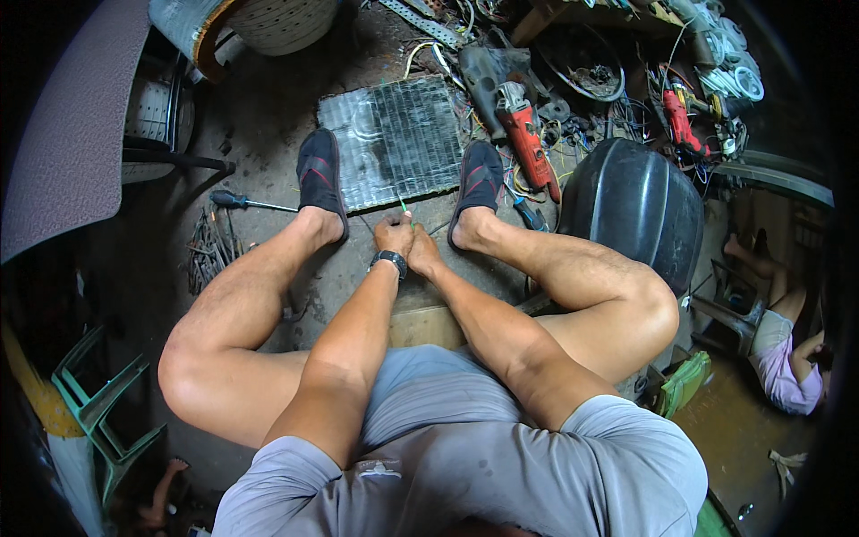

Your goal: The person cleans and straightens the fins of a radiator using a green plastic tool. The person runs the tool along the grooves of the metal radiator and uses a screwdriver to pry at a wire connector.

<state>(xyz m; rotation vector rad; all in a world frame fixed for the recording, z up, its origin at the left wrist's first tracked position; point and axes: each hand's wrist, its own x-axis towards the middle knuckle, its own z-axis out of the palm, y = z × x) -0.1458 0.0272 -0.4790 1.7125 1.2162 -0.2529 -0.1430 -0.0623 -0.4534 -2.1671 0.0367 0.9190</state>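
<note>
My left hand (394,236), with a dark watch at the wrist, and my right hand (424,252) meet between my feet. Their fingers are closed in a pinch around a thin green wire-like piece (403,205); its exact kind is too small to make out. The green tip points away from me, toward the near edge of a flat, finned metal panel (416,134). This silvery-grey panel lies on the floor, with one of my dark shoes on either side.
On the left lie a screwdriver (230,199) and a pile of thin metal rods (211,246). A red angle grinder (528,143), a black rounded housing (632,210), and tangled wires crowd the right. Another person (792,358) sits at far right; a green chair (98,403) stands at left.
</note>
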